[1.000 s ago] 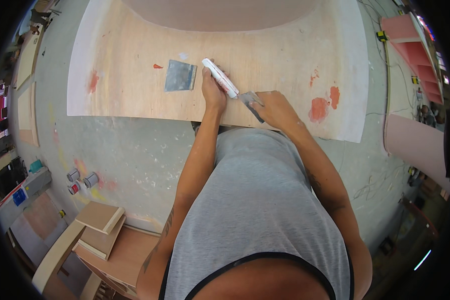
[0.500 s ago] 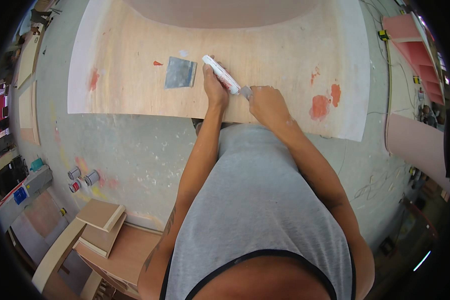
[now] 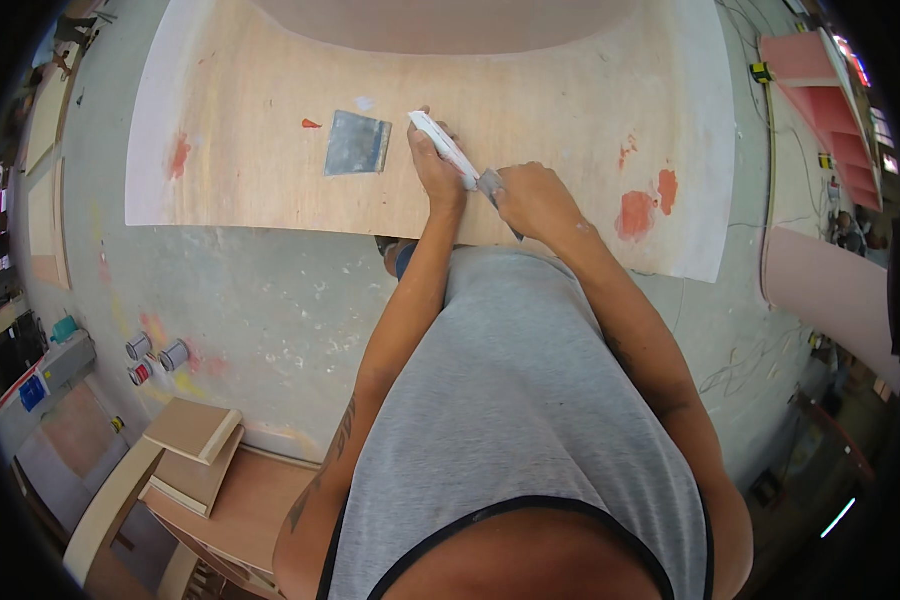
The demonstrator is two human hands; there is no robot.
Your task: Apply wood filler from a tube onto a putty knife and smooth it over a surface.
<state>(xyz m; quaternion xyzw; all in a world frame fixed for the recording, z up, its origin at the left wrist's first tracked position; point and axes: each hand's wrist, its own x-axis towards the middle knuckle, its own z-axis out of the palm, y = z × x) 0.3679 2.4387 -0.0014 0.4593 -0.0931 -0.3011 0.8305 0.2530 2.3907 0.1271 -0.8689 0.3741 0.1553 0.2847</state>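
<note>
My left hand (image 3: 436,172) is wrapped around a slim white tube (image 3: 433,133) with red print, held slanting above a pale plywood panel (image 3: 260,185). In my right hand (image 3: 541,203), closed, is a putty knife (image 3: 489,184) with a grey metal blade. That blade touches or nearly touches the lower right end of the tube; exact contact cannot be made out. Left of my hands, a square grey metal spreader plate (image 3: 357,143) lies flat on the panel. A small red dab (image 3: 311,124) of paste sits beside it.
Red patches (image 3: 635,216) mark the panel's right side. A curved brown surface (image 3: 440,25) rises at its far edge. Several cans (image 3: 173,354) stand on the floor (image 3: 280,310) at left, near a wooden cabinet (image 3: 260,500). Pink shelving (image 3: 820,110) stands at far right.
The putty knife has turned in my right hand, so more of its blade shows, slanting down past my fingers. My left hand keeps its hold on the tube. The whole view shifted slightly.
</note>
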